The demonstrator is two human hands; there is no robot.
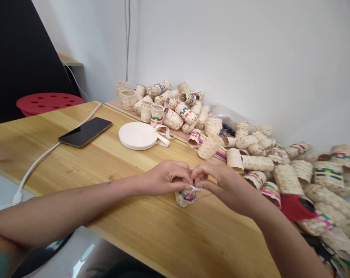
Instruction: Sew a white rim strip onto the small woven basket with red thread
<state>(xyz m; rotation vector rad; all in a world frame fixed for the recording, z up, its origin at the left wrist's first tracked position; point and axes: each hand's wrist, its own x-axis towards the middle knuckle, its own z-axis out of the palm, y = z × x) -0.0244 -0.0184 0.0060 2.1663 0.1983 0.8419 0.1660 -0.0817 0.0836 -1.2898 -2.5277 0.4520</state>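
A small woven basket (185, 197) with pink, blue and yellow bands rests on the wooden table (151, 227), under both hands. My left hand (170, 178) pinches its rim from the left, thumb and fingers pressed together. From the right, my right hand (218, 180) pinches the same rim, its fingertips close to those of the left. A thin whitish strip shows at the rim between the fingertips. The fingers hide most of the basket's opening.
A white round disc with a strap (138, 136) lies beyond the hands. A black phone (85, 132) and white cable (38, 161) are at left. Many woven baskets (257, 163) pile along the wall. A red stool (50, 102) stands behind the table.
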